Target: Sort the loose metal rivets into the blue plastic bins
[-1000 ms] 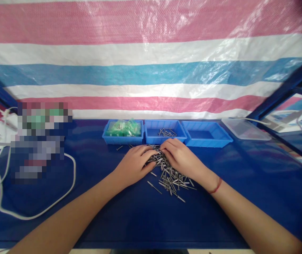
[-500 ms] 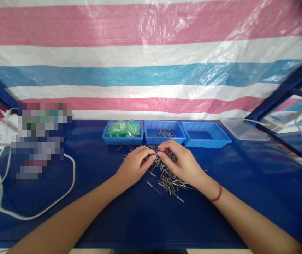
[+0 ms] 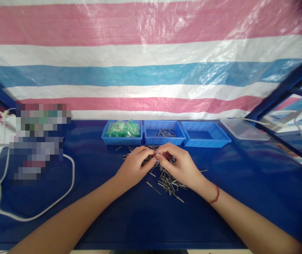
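Over a pile of silvery blind rivets [image 3: 170, 183] on the blue table, my two hands meet at their fingertips. My left hand [image 3: 135, 164] pinches with thumb and forefinger. My right hand [image 3: 179, 164] has thumb and forefinger closed at the same spot, touching the left fingertips. A small metallic glint shows between them, looking like part of a rivet; the fingers hide most of it. One loose rivet [image 3: 153, 188] lies in front of the pile. Behind my hands, a blue bin [image 3: 164, 140] holds some rivets.
To the left, another blue bin [image 3: 121, 141] contains green plastic packets [image 3: 123, 129]. A third blue bin [image 3: 206, 142] and a clear plastic lid [image 3: 243, 129] sit at right. A white cable [image 3: 73, 173] loops on the left. A striped sheet [image 3: 151, 76] hangs behind.
My right hand has shifted slightly down and left, its fingertips closing against those of my left hand. The left hand stays almost in place. The bins and the pile look unchanged.
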Motion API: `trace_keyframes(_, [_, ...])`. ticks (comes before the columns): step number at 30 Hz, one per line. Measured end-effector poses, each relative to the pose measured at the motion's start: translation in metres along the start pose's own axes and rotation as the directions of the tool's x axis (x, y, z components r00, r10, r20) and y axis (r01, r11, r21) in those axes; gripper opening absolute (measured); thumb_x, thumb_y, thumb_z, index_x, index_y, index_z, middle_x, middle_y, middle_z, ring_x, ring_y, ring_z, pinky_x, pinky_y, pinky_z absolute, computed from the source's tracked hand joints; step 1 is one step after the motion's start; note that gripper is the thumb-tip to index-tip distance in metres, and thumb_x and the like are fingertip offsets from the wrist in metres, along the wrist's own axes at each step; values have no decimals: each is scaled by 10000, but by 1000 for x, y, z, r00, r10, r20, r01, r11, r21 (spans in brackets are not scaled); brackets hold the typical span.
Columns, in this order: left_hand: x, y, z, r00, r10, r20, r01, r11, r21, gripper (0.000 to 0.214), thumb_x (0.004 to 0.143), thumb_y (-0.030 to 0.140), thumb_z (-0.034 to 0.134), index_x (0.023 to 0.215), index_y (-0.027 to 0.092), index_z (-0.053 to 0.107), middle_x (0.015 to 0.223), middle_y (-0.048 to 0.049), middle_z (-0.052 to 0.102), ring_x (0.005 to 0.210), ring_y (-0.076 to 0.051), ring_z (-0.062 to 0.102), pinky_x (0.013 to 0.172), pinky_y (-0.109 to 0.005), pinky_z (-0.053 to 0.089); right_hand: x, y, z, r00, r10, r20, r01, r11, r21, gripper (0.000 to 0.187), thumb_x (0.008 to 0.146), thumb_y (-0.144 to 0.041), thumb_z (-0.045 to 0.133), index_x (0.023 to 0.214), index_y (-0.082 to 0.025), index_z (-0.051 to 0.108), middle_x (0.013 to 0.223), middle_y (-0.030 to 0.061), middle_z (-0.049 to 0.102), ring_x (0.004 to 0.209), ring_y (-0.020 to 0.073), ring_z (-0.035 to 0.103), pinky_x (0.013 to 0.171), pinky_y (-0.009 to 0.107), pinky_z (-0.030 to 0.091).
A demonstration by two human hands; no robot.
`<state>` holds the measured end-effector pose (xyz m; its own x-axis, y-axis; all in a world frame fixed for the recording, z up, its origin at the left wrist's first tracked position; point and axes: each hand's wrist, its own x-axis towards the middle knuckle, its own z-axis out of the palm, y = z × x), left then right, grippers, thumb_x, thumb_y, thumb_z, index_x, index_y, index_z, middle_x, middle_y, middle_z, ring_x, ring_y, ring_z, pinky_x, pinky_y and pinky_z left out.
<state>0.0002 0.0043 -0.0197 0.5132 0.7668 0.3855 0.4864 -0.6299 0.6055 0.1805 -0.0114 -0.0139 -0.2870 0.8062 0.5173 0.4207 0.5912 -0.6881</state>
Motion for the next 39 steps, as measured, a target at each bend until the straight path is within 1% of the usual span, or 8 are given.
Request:
trace_keyframes(12, [2,0,-8,995,0,-100,9,996,88,112,907,265,509,897,195,595,951,-42,607,955,-176,568,879,-310,436,2,3,-4,997,-81,13,82,992,-100,124,902,-196,502,921,-191,624,869,51,639,770,156,579,674,290,482])
trace_keyframes(16, [2,6,-17,996,10,-91,17,957,290,202,917,329,488,1012,182,591,1038,-71,605,1007,-210,546,921,-352,422,8,8,-8,992,-126,21,128,960,-249,159,921,-228,480,943,-197,634,927,69,645,887,203,590,810,374,474])
trace_keyframes(19, [0,13,-26,997,-67,-34,75,863,500,303,908,382,484,1087,161,589,1063,-102,602,998,-247,549,909,-389,430,15,19,-13,986,-134,-95,90,924,-371,190,929,-256,464,948,-200,644,928,77,652,893,227,585,830,416,463])
trace_keyframes(24, [-2,16,-48,954,-293,62,161,676,719,317,925,375,432,957,150,653,955,-109,627,898,-249,600,799,-350,461,25,41,-22,957,-76,-278,-93,833,-546,250,917,-328,483,984,-163,659,913,118,653,883,267,582,811,443,454])
trace_keyframes(27, [-1,9,-64,927,-375,17,212,561,800,334,935,376,397,994,158,644,968,-116,639,898,-271,618,741,-347,468,22,43,-24,961,-21,-275,-148,802,-579,289,897,-375,516,1017,-150,651,955,129,650,918,282,578,815,442,447])
trace_keyframes(30, [1,-1,-75,885,-465,4,247,478,843,329,930,366,400,996,151,640,962,-128,653,878,-296,638,715,-362,476,16,37,-23,973,-3,-231,-128,825,-551,268,895,-367,512,1003,-161,646,976,109,653,919,267,582,818,422,446])
trace_keyframes(34, [3,-13,-80,818,-573,49,275,465,841,275,908,347,448,997,175,643,956,-125,671,899,-301,651,724,-363,481,10,30,-19,985,-28,-168,-58,870,-490,205,885,-317,519,980,-184,643,980,92,659,909,253,588,822,419,443])
trace_keyframes(39, [3,-20,-76,824,-564,52,276,479,833,242,905,325,448,986,193,634,965,-118,668,868,-286,658,702,-353,479,6,24,-15,991,-31,-127,-28,900,-435,172,873,-268,523,969,-191,643,965,83,665,901,249,592,815,421,448])
